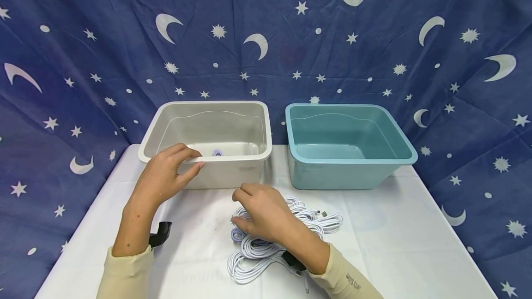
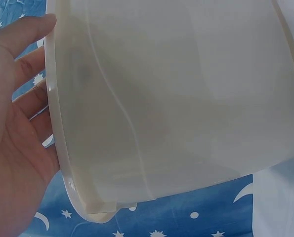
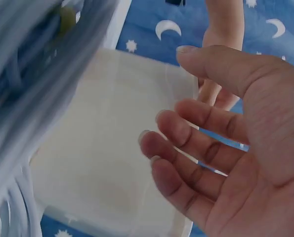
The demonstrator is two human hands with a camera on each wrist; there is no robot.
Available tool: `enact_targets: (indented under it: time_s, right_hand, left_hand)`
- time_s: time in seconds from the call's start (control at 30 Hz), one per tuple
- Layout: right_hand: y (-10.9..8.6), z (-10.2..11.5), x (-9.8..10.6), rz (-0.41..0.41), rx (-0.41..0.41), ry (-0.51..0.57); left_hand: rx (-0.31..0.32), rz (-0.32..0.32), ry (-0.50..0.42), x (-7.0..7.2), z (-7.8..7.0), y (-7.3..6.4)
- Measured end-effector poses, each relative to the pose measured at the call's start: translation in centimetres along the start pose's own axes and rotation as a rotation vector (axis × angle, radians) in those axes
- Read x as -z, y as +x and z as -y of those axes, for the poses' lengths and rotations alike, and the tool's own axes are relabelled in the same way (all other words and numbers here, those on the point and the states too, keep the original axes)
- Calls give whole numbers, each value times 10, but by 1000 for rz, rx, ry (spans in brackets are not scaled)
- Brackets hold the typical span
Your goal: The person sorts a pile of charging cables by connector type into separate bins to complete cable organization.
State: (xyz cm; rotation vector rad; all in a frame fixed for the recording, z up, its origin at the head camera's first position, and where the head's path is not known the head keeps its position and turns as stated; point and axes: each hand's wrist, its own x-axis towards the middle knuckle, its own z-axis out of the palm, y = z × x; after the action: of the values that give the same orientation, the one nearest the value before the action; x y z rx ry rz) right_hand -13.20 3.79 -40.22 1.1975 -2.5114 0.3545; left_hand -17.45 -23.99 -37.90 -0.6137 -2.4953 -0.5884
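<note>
The step in hand looks like picking from the pile of white cables (image 1: 307, 218) on the tabletop (image 1: 199, 239): the right hand (image 1: 263, 211) is over it, fingers apart, holding nothing. The left hand (image 1: 166, 176), fingers also parted, is at the near rim of the grey bin (image 1: 232, 174); a next pick calls for the right grip to close on one coil without snagging others.
</note>
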Motion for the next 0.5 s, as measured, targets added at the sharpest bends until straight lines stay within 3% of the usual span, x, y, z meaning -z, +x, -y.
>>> enact_targets:
  time_s: [0.23, 0.5]
  right_hand:
    - [-4, 20, -8, 129, 35, -97]
    - [-11, 41, -24, 271, 4, -200]
  left_hand:
    - [-10, -11, -1, 1, 0, 1]
    - [-17, -14, 3, 0, 0, 0]
